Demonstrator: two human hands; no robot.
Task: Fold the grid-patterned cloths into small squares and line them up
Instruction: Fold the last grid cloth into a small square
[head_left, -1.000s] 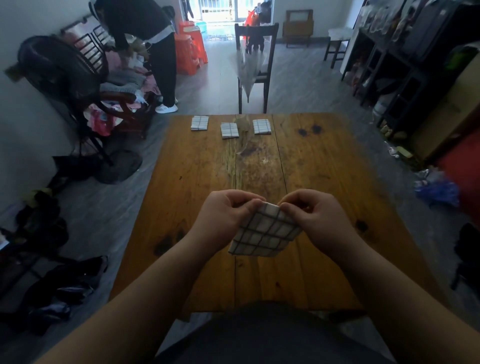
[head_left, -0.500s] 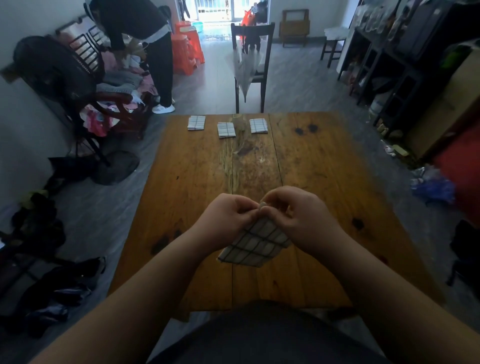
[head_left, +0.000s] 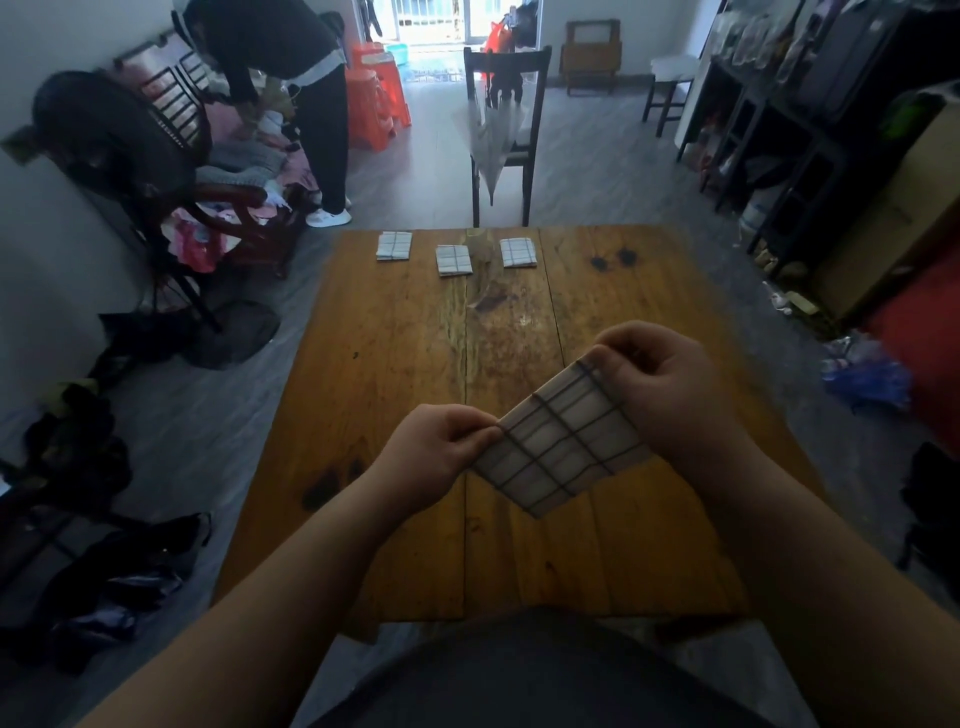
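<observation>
Right, your left hand (head_left: 434, 452) pinches the lower-left corner of the grid cloth (head_left: 563, 447) at frame centre and your right hand (head_left: 662, 384) pinches its upper-right corner, so it's held taut over the table (head_left: 384, 364), probably to square the fold. Three folded squares (head_left: 453, 259) sit in a row at upper centre; the bare spot to their right looks like this one's slot.

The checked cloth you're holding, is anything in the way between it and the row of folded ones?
Nothing visible. The left hand and right hand pinch the cloth above the table; only wood lies before the three folded squares at the far edge, with room right of them.
</observation>
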